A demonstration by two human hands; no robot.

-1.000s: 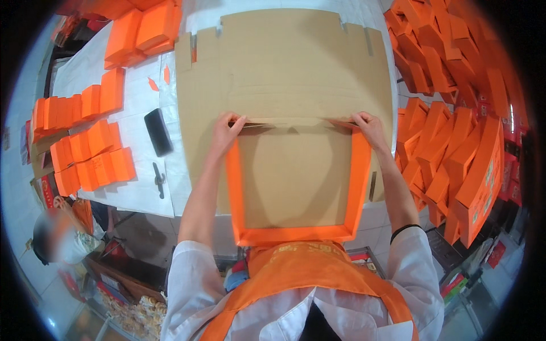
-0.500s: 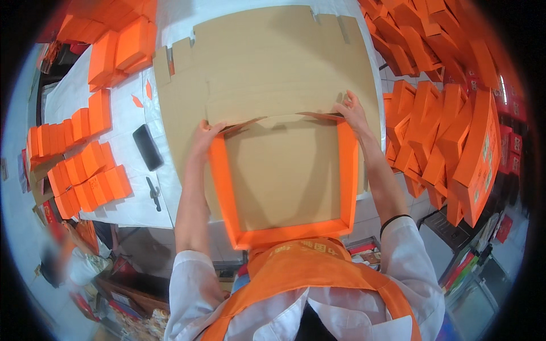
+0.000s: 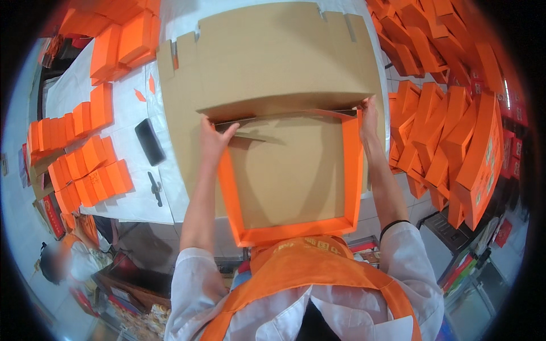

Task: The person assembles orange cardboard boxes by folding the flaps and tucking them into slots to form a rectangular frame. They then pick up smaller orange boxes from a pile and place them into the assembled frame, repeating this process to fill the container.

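In front of me lies a partly folded cardboard box (image 3: 296, 225), brown inside, with orange side and front walls standing. Its wide brown lid panel (image 3: 278, 57) stretches flat away from me. Between base and lid, the back panel (image 3: 284, 103) is bent upward, with small corner flaps below it. My left hand (image 3: 216, 139) grips the back left corner, thumb over the inside and fingers along the outer edge. At the back right corner, my right hand (image 3: 369, 116) closes on the panel's end and side wall; some fingers are hidden.
On the white-covered table (image 3: 119, 139) lie a black phone (image 3: 149, 142), a dark-handled knife (image 3: 154, 188) and orange scraps (image 3: 140, 95). Small orange boxes (image 3: 91, 182) stand in rows at left. Orange cartons (image 3: 438, 125) are piled at right. Another person (image 3: 74, 258) is at lower left.
The back panel has tilted up from nearly flat. Both hands have moved onto the box's back corners, the right one slightly outward. The corner flaps have turned inward.
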